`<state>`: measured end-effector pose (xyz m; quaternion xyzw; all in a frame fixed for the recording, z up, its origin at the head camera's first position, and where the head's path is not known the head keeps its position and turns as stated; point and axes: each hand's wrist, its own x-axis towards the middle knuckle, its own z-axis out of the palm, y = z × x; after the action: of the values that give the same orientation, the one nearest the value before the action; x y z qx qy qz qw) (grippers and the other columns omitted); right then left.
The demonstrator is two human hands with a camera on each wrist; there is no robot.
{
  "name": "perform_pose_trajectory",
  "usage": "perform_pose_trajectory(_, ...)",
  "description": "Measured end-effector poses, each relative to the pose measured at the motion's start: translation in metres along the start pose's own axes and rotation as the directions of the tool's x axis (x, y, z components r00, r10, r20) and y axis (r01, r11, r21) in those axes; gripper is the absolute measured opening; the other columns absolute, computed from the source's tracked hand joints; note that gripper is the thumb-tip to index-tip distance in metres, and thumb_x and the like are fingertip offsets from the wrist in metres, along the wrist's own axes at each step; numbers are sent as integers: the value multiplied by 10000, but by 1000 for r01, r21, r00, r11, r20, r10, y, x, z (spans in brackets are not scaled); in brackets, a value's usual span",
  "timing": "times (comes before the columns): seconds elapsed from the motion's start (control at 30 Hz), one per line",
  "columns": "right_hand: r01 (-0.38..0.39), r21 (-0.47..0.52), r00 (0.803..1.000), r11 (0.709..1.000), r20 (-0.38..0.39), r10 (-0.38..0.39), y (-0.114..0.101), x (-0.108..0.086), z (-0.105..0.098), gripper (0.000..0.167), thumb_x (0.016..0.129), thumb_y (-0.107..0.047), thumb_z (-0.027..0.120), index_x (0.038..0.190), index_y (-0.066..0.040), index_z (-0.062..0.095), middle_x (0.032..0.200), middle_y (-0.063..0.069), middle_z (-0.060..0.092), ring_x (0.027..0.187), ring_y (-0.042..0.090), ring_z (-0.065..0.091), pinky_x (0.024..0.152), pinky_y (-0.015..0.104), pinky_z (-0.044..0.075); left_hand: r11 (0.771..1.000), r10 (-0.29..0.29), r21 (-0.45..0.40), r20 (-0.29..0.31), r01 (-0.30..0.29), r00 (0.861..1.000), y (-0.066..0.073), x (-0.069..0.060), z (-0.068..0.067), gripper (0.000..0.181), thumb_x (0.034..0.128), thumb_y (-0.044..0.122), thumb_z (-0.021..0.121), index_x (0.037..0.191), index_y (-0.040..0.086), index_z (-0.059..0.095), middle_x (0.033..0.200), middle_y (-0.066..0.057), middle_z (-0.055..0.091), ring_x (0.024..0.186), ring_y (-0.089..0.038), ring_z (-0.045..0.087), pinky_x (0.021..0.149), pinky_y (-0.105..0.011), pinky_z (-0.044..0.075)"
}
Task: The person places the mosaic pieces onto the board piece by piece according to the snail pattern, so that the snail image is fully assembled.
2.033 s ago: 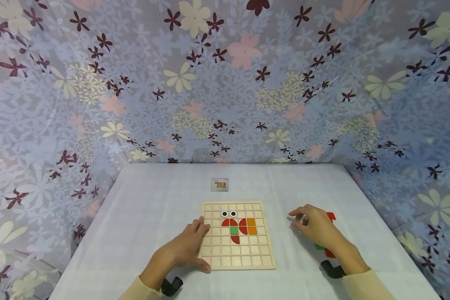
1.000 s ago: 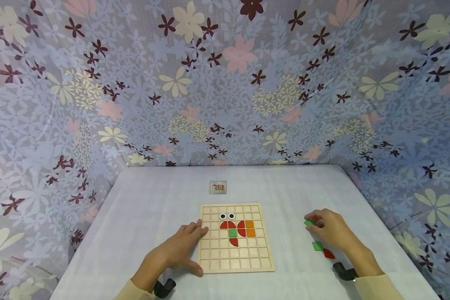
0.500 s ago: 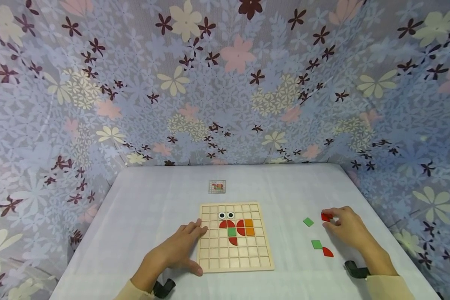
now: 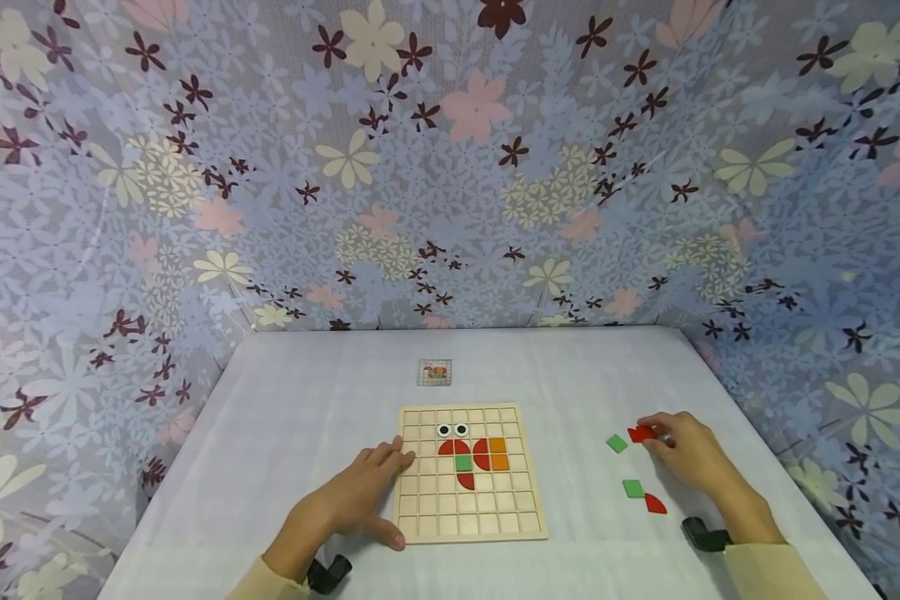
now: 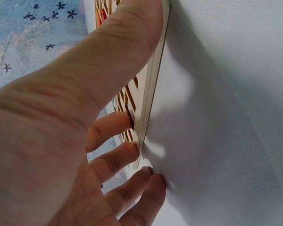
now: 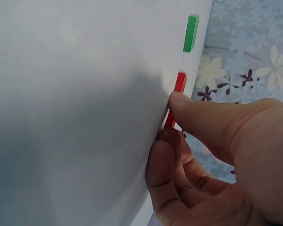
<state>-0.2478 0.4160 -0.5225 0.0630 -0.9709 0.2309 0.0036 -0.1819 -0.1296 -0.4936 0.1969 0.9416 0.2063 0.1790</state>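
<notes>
My left hand [image 4: 354, 498] lies along the left side of a wooden grid board [image 4: 487, 527], its thumb at the near corner and its spread fingers touching the edge farther up. On the board sit two eye pieces [image 4: 452, 430], red quarter-circle tiles [image 4: 482, 454], a green square tile [image 4: 462, 463] and two orange tiles [image 4: 498, 455]. Right of the board, my right hand [image 4: 686, 450] pinches a red tile [image 4: 637, 434] at the table between thumb and fingers. Its full shape is partly hidden by the fingertips. Beside it lies a green tile [image 6: 191, 34].
Nearer me on the right, another green square tile [image 4: 633, 489] touches a red quarter-circle tile [image 4: 656, 503] at a corner. A small picture card [image 4: 435, 372] lies behind the board. Flowered cloth [image 4: 450, 167] stands around the white table [image 4: 330, 375].
My right hand shifted a green tile and released it on the table, then moved right to the red tile. The red tile has since slid slightly left. The left hand keeps its place at the board.
</notes>
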Motion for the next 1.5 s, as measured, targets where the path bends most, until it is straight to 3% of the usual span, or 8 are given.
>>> perform_pose_trajectory(0.23,10,18,1000,1000,24,-10,-12,5,0,143,1042,-22,834,1181,3,809,1108,181,780,995,344,731,927,616,666,1000,-8,-22,0,8,1000,0,-1,1,1288,693,438,1133,1749,82,487,1891,-259,349,1659,-494,459,1352,-670,461)
perform_pose_trajectory(0.6,3,20,998,1000,58,-5,-17,2,1,152,1089,-63,794,1214,23,797,1138,177,794,1039,354,744,973,644,664,1000,-10,3,9,10,1000,0,2,1,1292,692,457,1128,1749,84,485,1891,-254,351,1657,-479,469,1359,-648,465)
perform_pose_trajectory(0.83,22,-42,1000,999,-3,-23,-17,6,2,146,1139,-43,707,1184,67,793,998,147,738,921,285,682,840,530,639,1000,-6,9,12,6,1000,2,1,2,1293,690,452,1129,1745,70,487,1880,-270,362,1655,-484,468,1356,-645,467)
perform_pose_trajectory(1.0,16,-55,1000,998,-25,-17,-21,12,4,143,1122,2,679,1181,113,748,1015,183,752,887,267,672,824,499,670,1000,6,16,6,-6,1000,2,1,0,1292,694,436,1132,1745,56,484,1874,-279,365,1644,-481,473,1353,-639,472)
perform_pose_trajectory(1.1,24,-28,999,999,-45,-25,-25,11,6,148,1116,-11,689,1183,103,757,1015,171,770,868,247,666,771,421,650,1000,7,13,13,-8,1000,3,2,-1,1288,694,437,1132,1741,54,486,1874,-280,366,1641,-480,476,1354,-643,471)
perform_pose_trajectory(1.3,97,86,994,992,-57,-92,-50,9,12,159,1131,-55,707,1236,37,783,1052,104,817,848,146,716,669,258,571,999,-4,33,13,4,1000,4,3,-1,1286,683,448,1132,1732,65,496,1871,-274,376,1646,-478,476,1359,-633,470)
perform_pose_trajectory(1.5,180,140,983,974,-51,-175,-87,15,21,80,1095,-84,808,1158,-59,851,1011,24,791,818,60,675,670,237,557,1000,-6,28,8,6,1000,4,2,-3,1286,684,435,1135,1733,58,494,1868,-288,370,1655,-492,468,1364,-638,459)
